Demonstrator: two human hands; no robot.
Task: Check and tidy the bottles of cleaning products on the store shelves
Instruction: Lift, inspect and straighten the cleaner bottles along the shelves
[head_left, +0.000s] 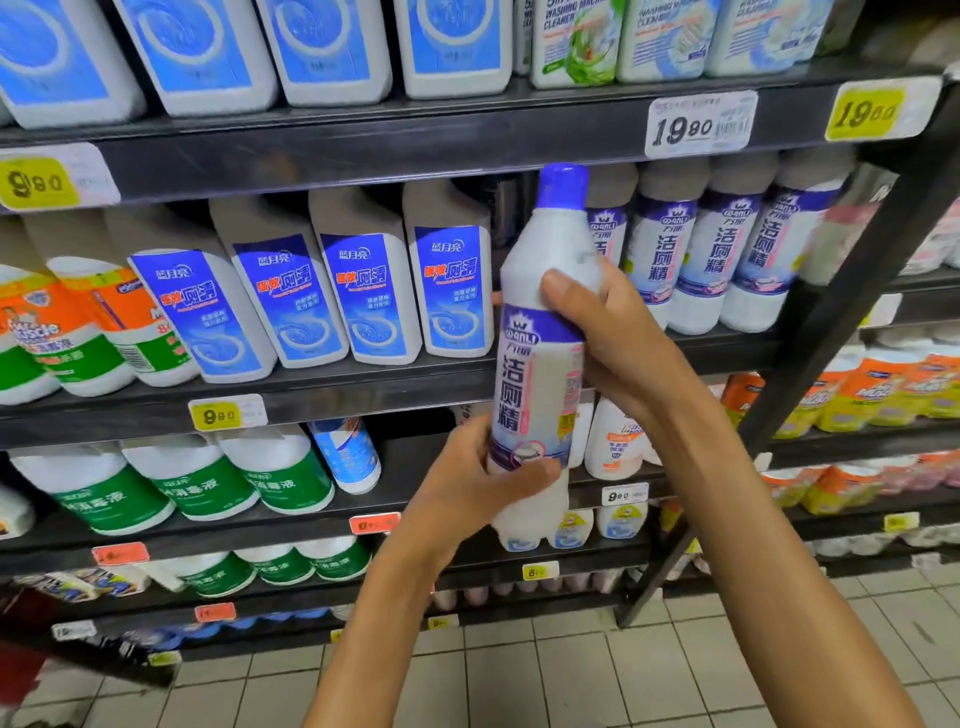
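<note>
Both hands grip one white bottle (540, 364) held upright off the shelf: right hand (613, 332) around its upper body, left hand (483, 478) at its base. Judged under inspection (label facing out). Its row (727, 249) stands just behind; return and remaining shelves appear outstanding.

"洁厕精" on the held bottle (540, 364); "19.80" and "9.90" on shelf price tags (700, 124).
</note>
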